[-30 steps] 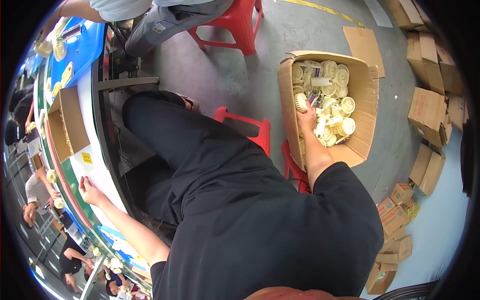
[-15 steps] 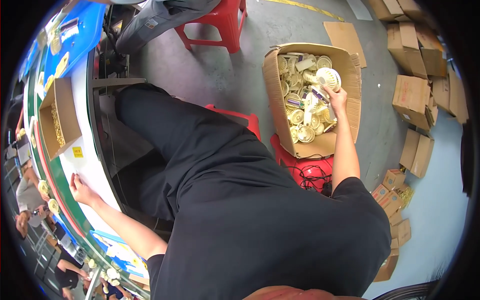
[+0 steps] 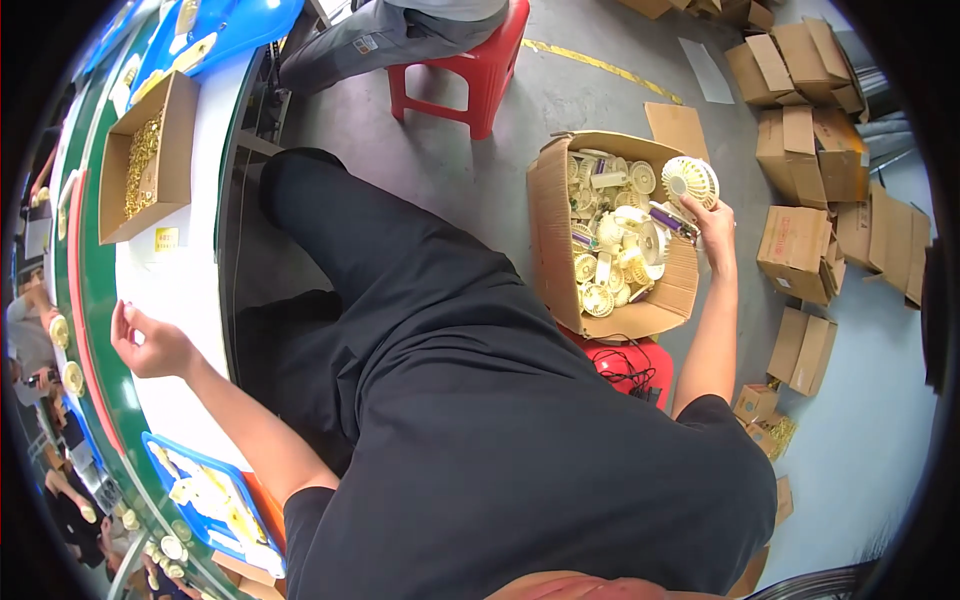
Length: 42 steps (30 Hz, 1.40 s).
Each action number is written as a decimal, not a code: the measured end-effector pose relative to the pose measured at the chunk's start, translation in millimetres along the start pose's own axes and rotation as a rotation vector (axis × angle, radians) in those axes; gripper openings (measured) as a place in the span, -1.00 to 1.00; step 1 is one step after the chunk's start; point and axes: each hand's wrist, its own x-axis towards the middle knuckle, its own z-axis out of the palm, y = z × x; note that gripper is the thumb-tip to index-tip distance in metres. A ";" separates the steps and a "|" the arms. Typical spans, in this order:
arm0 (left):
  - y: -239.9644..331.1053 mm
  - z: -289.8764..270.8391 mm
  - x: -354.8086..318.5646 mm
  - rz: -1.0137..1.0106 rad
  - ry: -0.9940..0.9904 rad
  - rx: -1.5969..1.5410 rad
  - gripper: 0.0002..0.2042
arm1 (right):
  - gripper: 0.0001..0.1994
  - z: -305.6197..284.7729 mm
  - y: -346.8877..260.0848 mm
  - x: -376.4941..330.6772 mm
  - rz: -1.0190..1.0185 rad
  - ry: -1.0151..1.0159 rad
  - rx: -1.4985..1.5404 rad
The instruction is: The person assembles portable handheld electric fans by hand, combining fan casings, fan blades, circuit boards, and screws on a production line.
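In my right hand [image 3: 715, 235] is a cream handheld fan [image 3: 690, 182], its round slatted head upward and a purple cell showing at its open handle. The hand is above the right edge of a large cardboard box [image 3: 548, 230], clear of the pile inside. Many similar cream fan parts [image 3: 598, 298] lie jumbled in that box. My left hand [image 3: 155, 345] hovers over the white tabletop [image 3: 190, 290] with its fingers curled together. Whatever they may pinch is too small to make out. Beyond it, a shallow cardboard box [image 3: 170, 190] contains small brass-coloured screws [image 3: 140, 165].
A blue tray [image 3: 235, 545] with cream parts sits on the bench near my left elbow. A red stool [image 3: 640, 365] with black cables is beside the big box. Another person sits on a red stool [image 3: 480, 75] ahead. Cardboard boxes [image 3: 795, 250] line the right wall.
My right hand has lifted the fan up and rightward, away from the pile in the box. My left hand's fingers have curled in more over the tabletop. The view has shifted.
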 end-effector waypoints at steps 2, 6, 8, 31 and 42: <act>52.6 10.2 -37.4 0.017 -0.013 -0.274 -0.84 | -0.70 -3.1 -40.7 -20.5 -0.056 -0.044 -0.074; 206.9 39.3 -125.5 -0.026 -1.049 -0.851 -0.90 | -0.75 -12.2 -104.4 -53.4 -0.141 -0.093 -0.105; 228.3 66.3 -191.6 0.107 -1.280 -1.025 -0.71 | -0.77 -8.7 -139.9 -67.6 -0.187 -0.121 -0.095; 55.8 -95.3 -9.5 -0.263 -1.035 -0.961 -0.14 | -0.58 210.5 -507.4 -339.6 -1.213 -1.242 0.185; -52.9 -152.4 -20.7 -0.887 -0.211 -1.017 -0.28 | -0.64 497.6 -553.7 -410.8 -1.083 -1.723 -0.098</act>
